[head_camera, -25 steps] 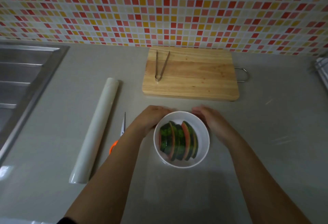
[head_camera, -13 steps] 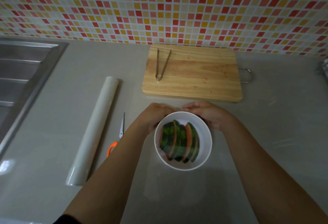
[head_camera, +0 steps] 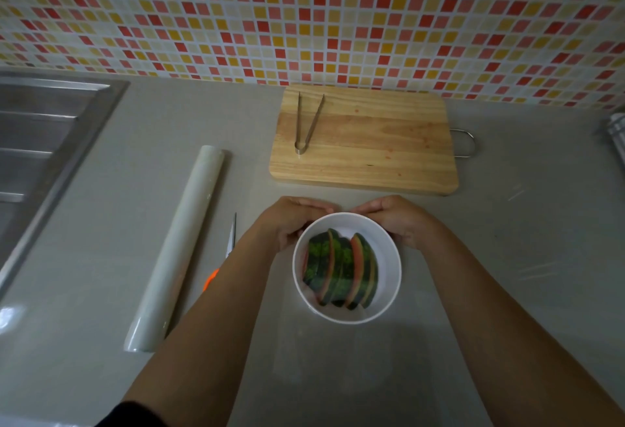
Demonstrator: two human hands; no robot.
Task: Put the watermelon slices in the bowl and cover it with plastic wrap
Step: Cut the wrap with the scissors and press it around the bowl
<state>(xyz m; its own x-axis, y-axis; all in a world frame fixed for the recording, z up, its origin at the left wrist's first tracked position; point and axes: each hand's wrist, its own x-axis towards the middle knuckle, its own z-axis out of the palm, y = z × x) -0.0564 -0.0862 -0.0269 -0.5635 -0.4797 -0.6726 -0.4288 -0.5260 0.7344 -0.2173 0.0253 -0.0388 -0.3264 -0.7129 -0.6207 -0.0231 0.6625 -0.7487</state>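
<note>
A white bowl stands on the grey counter and holds several watermelon slices, packed side by side with green rind up. A faint clear sheet of plastic wrap lies over the bowl and trails onto the counter toward me. My left hand cups the bowl's far left side, fingers curled down behind the rim. My right hand cups the far right side the same way. The fingertips of both hands nearly meet at the back of the bowl.
The roll of plastic wrap lies to the left, with orange-handled scissors between it and my left arm. A wooden cutting board with metal tongs sits behind the bowl. A steel sink is far left, a cloth far right.
Both hands have slid along the bowl's far rim toward each other. The right hand moved most, from the right side to the back. The bowl has stayed put.
</note>
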